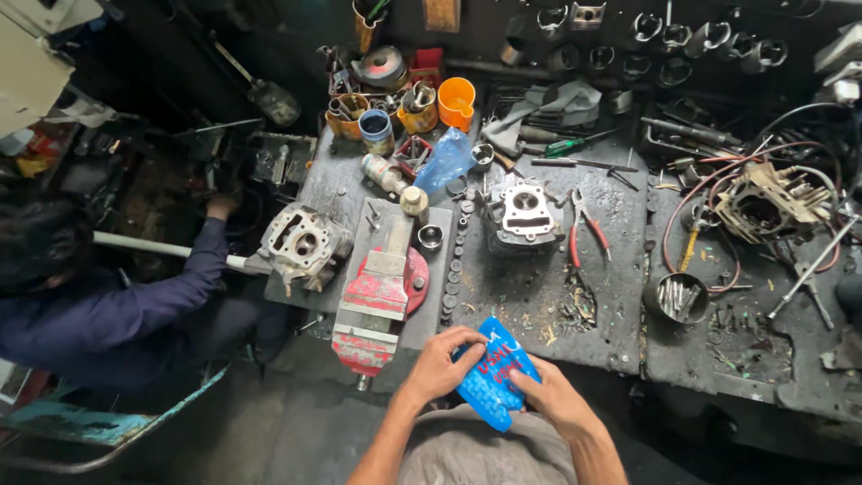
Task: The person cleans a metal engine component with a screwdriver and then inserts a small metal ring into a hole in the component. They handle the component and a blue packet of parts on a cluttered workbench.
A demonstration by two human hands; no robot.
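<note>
Both hands, left hand [438, 364] and right hand [549, 395], have their grip closed tight on a small blue plastic packet [494, 377] near the red metal vise [377, 301] on the bench [539, 305].

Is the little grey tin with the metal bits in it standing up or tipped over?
Standing up. The grey tin sits on the workbench with its round mouth facing up, and the metal pieces inside stay in.

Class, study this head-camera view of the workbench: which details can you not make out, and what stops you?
- Contents of blue packet: hidden by its wrapper, left hand and right hand.
- Co-worker's hand: partly lost in dark machinery.
- Small parts in metal cup: too small.
- Engine casing: partly hidden under cables.
</note>
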